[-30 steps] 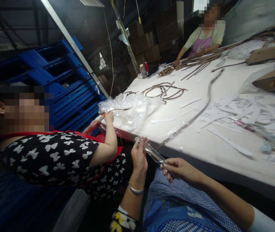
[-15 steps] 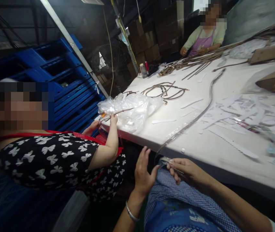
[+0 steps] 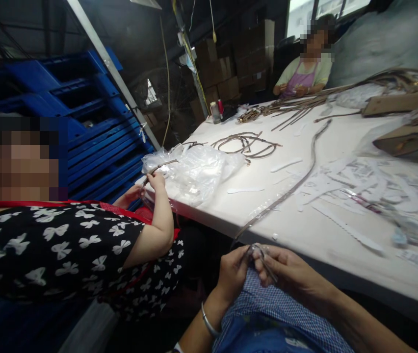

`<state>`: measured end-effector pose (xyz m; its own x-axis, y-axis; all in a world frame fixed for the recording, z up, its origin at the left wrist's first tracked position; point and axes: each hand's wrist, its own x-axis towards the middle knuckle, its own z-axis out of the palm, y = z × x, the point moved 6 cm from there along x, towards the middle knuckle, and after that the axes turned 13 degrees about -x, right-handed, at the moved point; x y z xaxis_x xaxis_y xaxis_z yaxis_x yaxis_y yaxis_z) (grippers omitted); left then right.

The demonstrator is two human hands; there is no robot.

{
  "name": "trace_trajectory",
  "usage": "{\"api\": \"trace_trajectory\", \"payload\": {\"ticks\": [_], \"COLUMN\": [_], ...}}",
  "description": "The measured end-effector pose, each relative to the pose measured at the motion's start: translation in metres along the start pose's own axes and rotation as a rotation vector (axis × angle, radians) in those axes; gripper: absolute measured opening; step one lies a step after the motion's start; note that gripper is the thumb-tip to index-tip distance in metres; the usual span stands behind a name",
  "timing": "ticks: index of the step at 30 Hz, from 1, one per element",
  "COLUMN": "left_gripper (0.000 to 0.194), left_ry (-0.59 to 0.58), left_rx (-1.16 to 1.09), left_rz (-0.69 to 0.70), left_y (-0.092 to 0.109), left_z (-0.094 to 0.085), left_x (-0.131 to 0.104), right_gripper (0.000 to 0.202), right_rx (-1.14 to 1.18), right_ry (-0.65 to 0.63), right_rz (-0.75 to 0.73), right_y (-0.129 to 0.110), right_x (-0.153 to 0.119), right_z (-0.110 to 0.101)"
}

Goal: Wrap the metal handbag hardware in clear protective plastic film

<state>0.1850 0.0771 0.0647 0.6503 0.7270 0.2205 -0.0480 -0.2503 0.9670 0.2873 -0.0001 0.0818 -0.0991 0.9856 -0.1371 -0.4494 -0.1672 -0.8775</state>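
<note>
A long brown cord (image 3: 286, 196), at least partly in a clear plastic sleeve, runs across the white table and over its near edge to my hands. My left hand (image 3: 231, 274), with a bracelet on its wrist, is closed at the cord's near end, fingers pinched on the clear sleeve. Close against it, my right hand (image 3: 286, 267) is closed too, gripping a bent stretch of the cord that pokes out below its fingers. Both hands are above my blue checked apron (image 3: 248, 299), just off the table edge. The fingers partly hide the cord's end.
Paper strips (image 3: 356, 181) and a pink-handled tool (image 3: 359, 201) lie on the white table (image 3: 304, 250) at right. Coiled cords (image 3: 246, 144), plastic bags (image 3: 209, 171) and cardboard boxes (image 3: 396, 103) are farther off. A co-worker (image 3: 84, 240) sits close at left; another (image 3: 304, 76) sits across.
My left hand has moved right and closed from an open pose onto the sleeve at the cord's end. My right hand keeps its grip. The view has shifted slightly.
</note>
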Motion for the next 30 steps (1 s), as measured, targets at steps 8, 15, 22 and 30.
{"api": "trace_trajectory", "payload": {"ticks": [8,15,22,30], "left_gripper": [0.028,0.032,0.039,0.022], "left_ry": [-0.063,-0.099,0.095,0.336], "left_rx": [-0.378,-0.612,-0.713,0.142], "left_rz": [-0.26,-0.396,-0.523,-0.019], "left_y": [-0.001,0.026,0.009,0.012], "left_z": [0.026,0.019,-0.011,-0.056], "left_x": [-0.02,-0.026,-0.013,-0.005], "right_gripper": [0.023,0.029,0.031,0.044], "right_rx": [-0.375,-1.112,-1.3,-0.722], "right_ry": [0.607,0.326,0.006,0.038], "right_rz": [-0.505,-0.599,-0.471,0.236], "right_y": [-0.07,-0.026,0.015,0.025], "right_x": [0.008,0.021,0.008,0.003], "right_z": [-0.043,-0.048,-0.03,-0.032]}}
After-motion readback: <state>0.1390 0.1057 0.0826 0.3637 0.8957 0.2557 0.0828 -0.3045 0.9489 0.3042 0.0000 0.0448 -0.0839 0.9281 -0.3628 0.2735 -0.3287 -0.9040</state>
